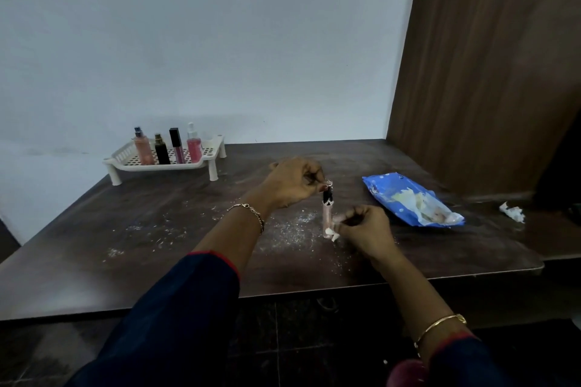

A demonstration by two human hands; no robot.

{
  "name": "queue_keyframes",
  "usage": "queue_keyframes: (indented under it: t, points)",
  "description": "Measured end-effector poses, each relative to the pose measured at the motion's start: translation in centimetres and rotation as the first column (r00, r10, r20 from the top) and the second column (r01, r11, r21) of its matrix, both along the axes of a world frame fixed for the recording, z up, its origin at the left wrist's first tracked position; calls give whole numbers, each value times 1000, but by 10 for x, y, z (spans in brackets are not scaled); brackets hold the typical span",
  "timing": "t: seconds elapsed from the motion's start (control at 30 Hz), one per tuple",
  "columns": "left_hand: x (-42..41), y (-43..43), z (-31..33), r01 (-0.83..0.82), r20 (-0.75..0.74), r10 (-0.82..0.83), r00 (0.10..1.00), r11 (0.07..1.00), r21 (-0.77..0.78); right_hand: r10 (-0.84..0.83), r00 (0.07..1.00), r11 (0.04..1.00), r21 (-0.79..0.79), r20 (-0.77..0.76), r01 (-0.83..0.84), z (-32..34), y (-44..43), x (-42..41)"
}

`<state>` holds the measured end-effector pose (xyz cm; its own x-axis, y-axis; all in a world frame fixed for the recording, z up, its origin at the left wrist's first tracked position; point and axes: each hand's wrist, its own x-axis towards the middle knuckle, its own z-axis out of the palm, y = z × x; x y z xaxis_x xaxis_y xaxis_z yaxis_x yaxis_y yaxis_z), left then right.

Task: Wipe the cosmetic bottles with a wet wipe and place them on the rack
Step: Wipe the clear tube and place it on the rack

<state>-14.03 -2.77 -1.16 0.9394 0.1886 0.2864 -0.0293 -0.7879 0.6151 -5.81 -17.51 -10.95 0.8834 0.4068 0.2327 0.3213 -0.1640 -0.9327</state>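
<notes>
A slim pink cosmetic bottle (327, 215) with a black cap stands upright over the middle of the dark table. My left hand (290, 181) pinches its cap from above. My right hand (366, 229) presses a small white wet wipe (332, 233) against the bottle's lower end. At the back left, a white perforated rack (207, 155) holds several bottles: a peach spray bottle (143, 148), a black one (162, 150), a pink tube with a black cap (177, 146) and a pink dropper bottle (194, 145).
An open blue wet-wipe pack (408, 199) lies to the right of my hands. A crumpled used wipe (512, 212) sits near the table's right edge. White crumbs are scattered over the table (157, 245). A brown wooden panel (487, 72) rises at the right.
</notes>
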Motion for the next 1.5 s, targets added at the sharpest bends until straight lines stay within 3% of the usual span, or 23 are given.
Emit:
queue_keyframes:
  t: [0.13, 0.2, 0.33, 0.5, 0.67, 0.83, 1.1, 1.3, 1.5]
  points:
    - [0, 0, -2, 13, 15, -13, 1000, 1000, 0, 33, 996, 936, 351, -81, -2, 26, 6, -5]
    - [1, 2, -3, 6, 19, -6, 1000, 999, 34, 67, 996, 911, 411, -67, -34, 35, 11, -7]
    - [1, 7, -6, -47, 54, 44, 998, 997, 62, -42, 999, 961, 275, 12, 37, 29, 20, -10]
    - [-3, 13, -8, -81, 69, 77, 995, 995, 56, -61, 998, 980, 191, -4, 61, 13, 18, -13]
    - [-5, 11, -8, -73, 87, 69, 994, 997, 33, -66, 998, 975, 211, -6, 65, 17, 18, -13]
    - [-1, 5, -8, -60, 109, 53, 993, 996, 65, -40, 997, 944, 330, 59, 18, 42, 22, -15]
    - [-3, 7, -9, -64, 108, 55, 993, 995, 82, 3, 1000, 961, 276, -21, 3, 19, 12, -15]
    - [-4, -1, -7, -73, 101, 56, 993, 983, 171, 5, 999, 944, 329, 51, -22, 40, 12, -13]
    - [-4, 2, -6, -86, 96, 71, 993, 983, 162, 10, 998, 988, 153, 63, -19, 22, 8, -9]
